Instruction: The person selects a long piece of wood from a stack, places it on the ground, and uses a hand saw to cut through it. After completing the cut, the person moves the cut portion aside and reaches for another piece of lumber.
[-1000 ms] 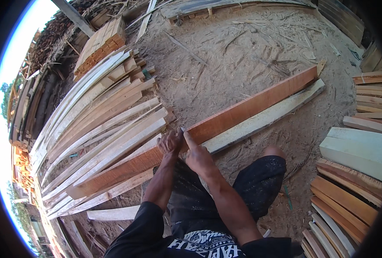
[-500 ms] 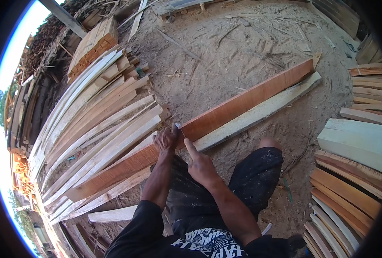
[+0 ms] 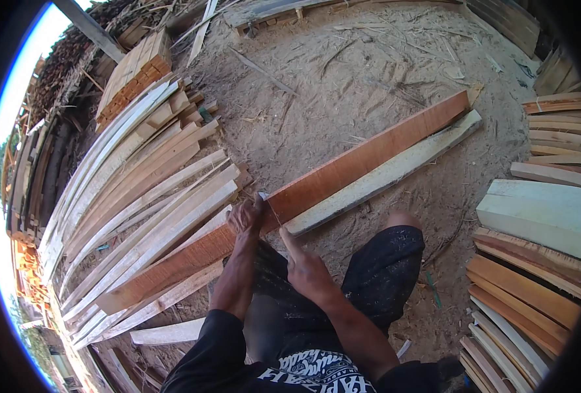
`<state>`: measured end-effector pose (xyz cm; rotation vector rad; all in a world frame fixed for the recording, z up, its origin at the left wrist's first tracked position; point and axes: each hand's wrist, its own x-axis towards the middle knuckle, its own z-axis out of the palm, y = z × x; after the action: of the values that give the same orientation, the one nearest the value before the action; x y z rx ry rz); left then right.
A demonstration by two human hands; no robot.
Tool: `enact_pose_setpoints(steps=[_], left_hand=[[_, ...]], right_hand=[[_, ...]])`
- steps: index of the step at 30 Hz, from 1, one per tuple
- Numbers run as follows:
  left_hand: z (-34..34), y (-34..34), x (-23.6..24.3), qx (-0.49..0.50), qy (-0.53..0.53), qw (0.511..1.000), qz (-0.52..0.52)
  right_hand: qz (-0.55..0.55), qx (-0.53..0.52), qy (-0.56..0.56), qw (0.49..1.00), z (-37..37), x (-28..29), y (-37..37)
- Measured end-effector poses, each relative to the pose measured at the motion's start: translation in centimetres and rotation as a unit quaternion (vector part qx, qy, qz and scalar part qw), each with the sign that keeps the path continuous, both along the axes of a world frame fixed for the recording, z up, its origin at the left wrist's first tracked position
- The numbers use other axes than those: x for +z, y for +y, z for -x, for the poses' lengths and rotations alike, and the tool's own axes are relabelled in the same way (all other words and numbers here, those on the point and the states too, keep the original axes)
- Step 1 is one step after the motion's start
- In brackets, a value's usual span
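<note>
A long reddish-brown plank (image 3: 369,157) lies slantwise in front of me, with a pale plank (image 3: 395,170) along its near side. My left hand (image 3: 246,219) is closed over the reddish plank near its middle, fingers at the far edge. By its fingertips a small whitish piece (image 3: 263,196) shows, its kind unclear. A thin dark line crosses the plank just right of that hand. At the near end of this line is my right hand (image 3: 308,270), fingers curled and the index finger stretched along the line. Whatever it pinches is too small to name.
A fanned stack of pale boards (image 3: 140,190) lies at the left, a bundle of squared timber (image 3: 133,72) behind it. More stacked planks (image 3: 526,281) stand along the right. Sandy ground (image 3: 329,78) with scattered sticks stretches ahead. My knee (image 3: 401,223) is close to the pale plank.
My right hand has slid a little toward me along the line on the plank. The left hand stays on the plank. The whole view has shifted slightly.
</note>
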<state>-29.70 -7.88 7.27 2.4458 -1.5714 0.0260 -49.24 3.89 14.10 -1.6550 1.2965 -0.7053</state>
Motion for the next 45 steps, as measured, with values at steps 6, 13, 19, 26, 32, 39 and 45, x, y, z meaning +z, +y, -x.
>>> enact_pose_setpoints(steps=[6, 13, 19, 26, 32, 39, 45], left_hand=[[-0.2, -0.6, 0.0, 0.011, 0.006, 0.999, -0.039], [0.2, 0.7, 0.0, 0.002, 0.006, 1.000, -0.025], [-0.5, -0.9, -0.2, 0.018, 0.010, 0.998, -0.061], [0.2, 0.3, 0.3, 0.013, 0.012, 0.999, -0.035], [-0.8, -1.4, -0.5, 0.026, 0.020, 0.998, -0.051], [0.5, 0.3, 0.3, 0.023, 0.011, 0.999, -0.026], [-0.7, -1.4, -0.1, 0.026, 0.037, 0.997, -0.060]], right_hand=[[-0.040, 0.019, -0.009, 0.999, 8.4, 5.8, 11.6], [-0.001, 0.022, 0.028, 0.999, -2.3, 0.6, -5.4], [-0.065, 0.034, 0.004, 0.997, 8.9, 7.2, 12.4], [0.005, 0.010, -0.004, 1.000, -2.4, -0.3, -5.1], [-0.042, 0.017, 0.009, 0.999, 9.0, 6.0, 13.1], [-0.114, 0.028, 0.072, 0.991, -2.0, 2.3, -6.0], [-0.073, 0.026, 0.017, 0.997, 6.3, 5.8, 9.9]])
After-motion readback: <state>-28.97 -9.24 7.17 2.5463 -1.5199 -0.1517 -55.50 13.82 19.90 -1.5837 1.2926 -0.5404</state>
